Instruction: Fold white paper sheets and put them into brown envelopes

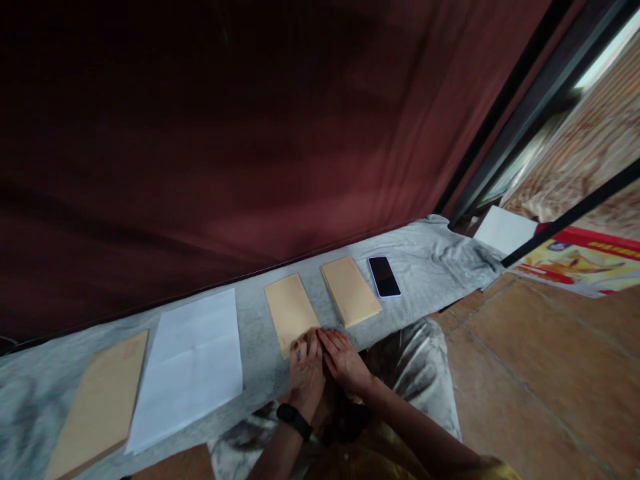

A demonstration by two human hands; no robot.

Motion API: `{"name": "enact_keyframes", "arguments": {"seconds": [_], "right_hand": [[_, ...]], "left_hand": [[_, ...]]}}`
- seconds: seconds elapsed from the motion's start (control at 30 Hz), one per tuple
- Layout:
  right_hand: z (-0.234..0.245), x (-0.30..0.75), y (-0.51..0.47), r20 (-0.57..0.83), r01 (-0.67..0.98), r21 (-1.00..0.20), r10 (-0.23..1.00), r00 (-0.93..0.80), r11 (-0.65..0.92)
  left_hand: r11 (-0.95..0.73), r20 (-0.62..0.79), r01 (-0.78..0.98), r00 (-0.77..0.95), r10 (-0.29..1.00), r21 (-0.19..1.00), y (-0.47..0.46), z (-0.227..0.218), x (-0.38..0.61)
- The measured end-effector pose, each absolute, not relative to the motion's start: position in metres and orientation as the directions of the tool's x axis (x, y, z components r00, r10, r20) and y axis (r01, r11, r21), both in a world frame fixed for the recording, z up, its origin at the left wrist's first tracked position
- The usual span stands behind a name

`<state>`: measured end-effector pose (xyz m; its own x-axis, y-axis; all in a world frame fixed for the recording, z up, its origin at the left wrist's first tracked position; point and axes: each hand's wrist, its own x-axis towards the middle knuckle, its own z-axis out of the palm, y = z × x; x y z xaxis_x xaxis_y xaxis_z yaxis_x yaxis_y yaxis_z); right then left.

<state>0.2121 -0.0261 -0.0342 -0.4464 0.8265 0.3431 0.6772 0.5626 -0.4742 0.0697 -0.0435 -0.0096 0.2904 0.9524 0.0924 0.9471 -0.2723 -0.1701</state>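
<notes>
A dark red fabric curtain (250,167) hangs beyond a single flat, rectangular tan paper envelope (291,307), the thing being worked at. Under that envelope runs a long, narrow surface covered in mottled grey plush cloth (255,320). To the envelope's left, as the person faces it, lie white rectangular paper sheets (193,367) marked by faint creases; farther left is a thick stack of tan paper (103,400). Just right of the envelope, and apart from it, sits a smaller rectangular tan paper stack (350,290).

The envelope lies flat, its long axis running away from the person, the far end slanting left and the near end pointing back toward the person's lap. The bare left hand (306,370) has its fingers over that near end. The right hand (345,360) is at the near right corner, its fingertips together with the left's; from here I cannot tell whether either pinches the paper. Right of the envelope, past the smaller stack, is a black-screened, pale-edged phone (385,277). A black wristband (295,420) circles the left wrist, nearer the person than the envelope.
</notes>
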Motion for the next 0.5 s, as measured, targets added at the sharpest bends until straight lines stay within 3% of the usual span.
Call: {"name": "enact_keyframes", "arguments": {"seconds": [0.5], "right_hand": [[-0.0380, 0.2126, -0.0254, 0.323, 0.687, -0.452, 0.822, -0.469, 0.569]], "left_hand": [[-0.263, 0.146, 0.916, 0.317, 0.937, -0.304, -0.0458, -0.0011, 0.0784]]}}
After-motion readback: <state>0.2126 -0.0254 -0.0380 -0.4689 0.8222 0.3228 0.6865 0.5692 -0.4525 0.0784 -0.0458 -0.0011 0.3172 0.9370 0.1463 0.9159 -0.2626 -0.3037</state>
